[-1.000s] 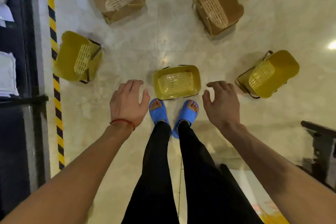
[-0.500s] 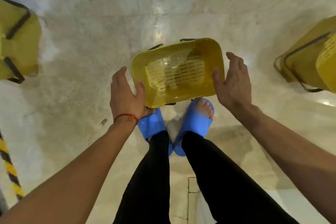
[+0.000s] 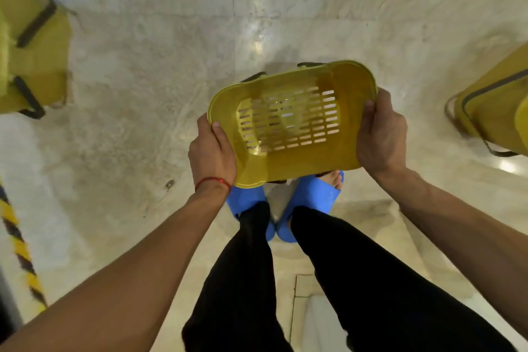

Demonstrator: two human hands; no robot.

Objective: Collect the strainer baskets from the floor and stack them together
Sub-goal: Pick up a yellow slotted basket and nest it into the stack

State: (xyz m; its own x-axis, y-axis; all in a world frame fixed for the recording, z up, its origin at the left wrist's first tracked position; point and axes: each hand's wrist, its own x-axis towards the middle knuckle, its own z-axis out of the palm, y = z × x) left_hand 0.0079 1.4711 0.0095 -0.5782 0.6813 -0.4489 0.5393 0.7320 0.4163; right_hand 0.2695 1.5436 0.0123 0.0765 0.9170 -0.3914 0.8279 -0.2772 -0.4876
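1. Strainer basket (image 3: pixel 300 161): yellow, with a slotted base. You hold it between both hands over your blue sandals (image 3: pixel 313 200), its open mouth facing you.
2. Left hand (image 3: pixel 211 153): grips the basket's left rim, your thumb hooked over the edge. A red thread (image 3: pixel 213 181) circles the wrist.
3. Right hand (image 3: pixel 381 134): clasps the right rim, your thumb on the edge and your fingers hidden behind the wall.
4. Second basket (image 3: pixel 31 60) at the left edge and third basket (image 3: pixel 497 106) at the right edge lie on the floor (image 3: pixel 143 100), both well apart from the held one.
5. Striped tape (image 3: pixel 20 248): black and yellow, lower left.
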